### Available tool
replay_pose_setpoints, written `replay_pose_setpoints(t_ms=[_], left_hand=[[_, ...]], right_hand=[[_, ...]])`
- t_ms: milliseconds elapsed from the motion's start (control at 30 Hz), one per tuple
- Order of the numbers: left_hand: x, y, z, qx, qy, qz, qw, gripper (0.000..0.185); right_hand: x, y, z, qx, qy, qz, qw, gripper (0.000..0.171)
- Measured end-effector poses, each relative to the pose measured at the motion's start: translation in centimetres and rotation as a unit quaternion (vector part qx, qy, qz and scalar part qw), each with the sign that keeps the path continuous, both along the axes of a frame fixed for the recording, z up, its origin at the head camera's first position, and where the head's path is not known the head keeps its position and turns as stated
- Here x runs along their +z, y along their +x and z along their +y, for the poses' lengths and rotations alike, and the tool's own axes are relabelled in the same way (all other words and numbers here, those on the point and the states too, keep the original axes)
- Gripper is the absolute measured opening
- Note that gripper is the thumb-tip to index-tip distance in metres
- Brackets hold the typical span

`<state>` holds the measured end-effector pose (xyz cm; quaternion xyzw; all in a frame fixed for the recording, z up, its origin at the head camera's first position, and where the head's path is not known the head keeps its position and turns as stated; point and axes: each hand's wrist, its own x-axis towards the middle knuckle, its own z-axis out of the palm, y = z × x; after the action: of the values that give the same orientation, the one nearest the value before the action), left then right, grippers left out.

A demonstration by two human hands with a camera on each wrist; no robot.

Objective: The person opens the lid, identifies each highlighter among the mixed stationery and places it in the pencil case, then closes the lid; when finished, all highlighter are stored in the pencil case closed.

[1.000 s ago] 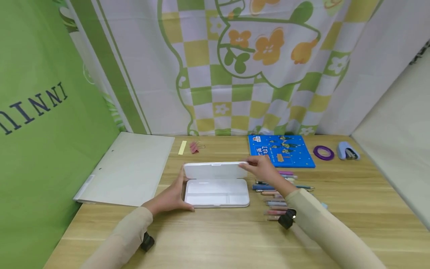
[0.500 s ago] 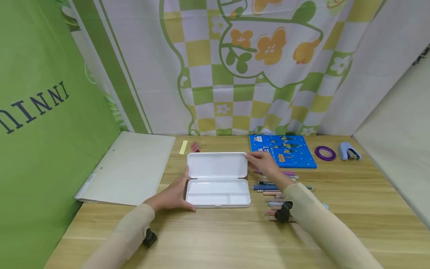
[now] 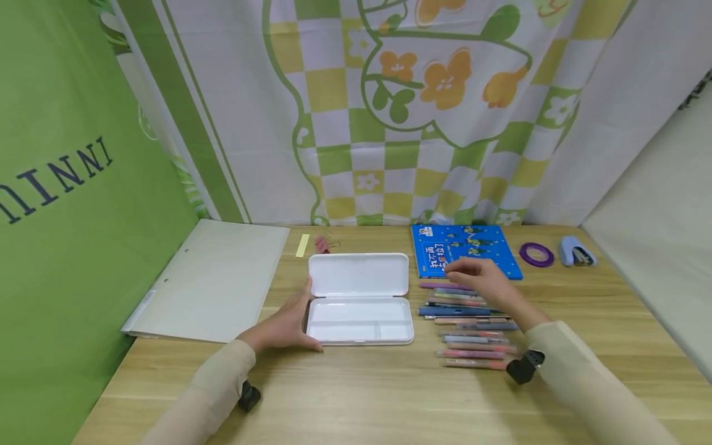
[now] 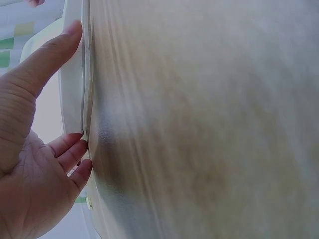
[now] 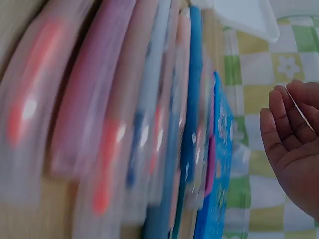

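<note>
A white pencil case (image 3: pixel 360 318) lies open on the wooden table, its lid (image 3: pixel 359 274) folded back flat. My left hand (image 3: pixel 283 326) rests against the case's left end, thumb and fingers touching its edge (image 4: pixel 82 99). My right hand (image 3: pixel 479 278) hovers with relaxed fingers over the far end of a row of several pens (image 3: pixel 464 324) to the right of the case, and holds nothing. In the right wrist view the pens (image 5: pixel 129 129) are blurred and the hand (image 5: pixel 294 144) is empty.
A blue book (image 3: pixel 464 258), a purple tape ring (image 3: pixel 536 253) and a pale blue stapler (image 3: pixel 576 251) lie at the back right. A grey folder (image 3: pixel 214 278) lies at the left, with a yellow slip (image 3: pixel 302 245) and pink clips (image 3: pixel 322 243) behind the case.
The right hand pushed the lid back until it lay flat, let go of it and moved right over the pens. The left hand stayed on the case.
</note>
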<state>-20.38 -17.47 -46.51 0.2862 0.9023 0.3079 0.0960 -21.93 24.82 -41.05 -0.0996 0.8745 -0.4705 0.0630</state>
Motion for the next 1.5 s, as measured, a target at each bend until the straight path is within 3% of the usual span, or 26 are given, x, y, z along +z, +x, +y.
replay_pose_setpoints(t_ms=[300,533,1067,1500], left_hand=[[-0.3,-0.1,0.0,0.003,-0.014,0.001,0.9999,0.142],[-0.2,0.0,0.0,0.006,-0.013,-0.011,0.9998,0.142],[0.0,0.1,0.0,0.006,-0.015,-0.010,0.9998,0.141],[-0.2,-0.1,0.0,0.010,-0.022,-0.023,0.9994,0.141]], right_hand=[[-1.7,-0.2,3.3,0.008,0.137,0.003,0.991,0.018],[-2.3,-0.6,3.9,0.042,0.196,0.021,0.980,0.016],[-3.5,-1.6,3.9,0.054,0.212,0.051,0.974,0.015],[-3.0,-1.5,3.4,0.050,0.202,0.073,0.975,0.015]])
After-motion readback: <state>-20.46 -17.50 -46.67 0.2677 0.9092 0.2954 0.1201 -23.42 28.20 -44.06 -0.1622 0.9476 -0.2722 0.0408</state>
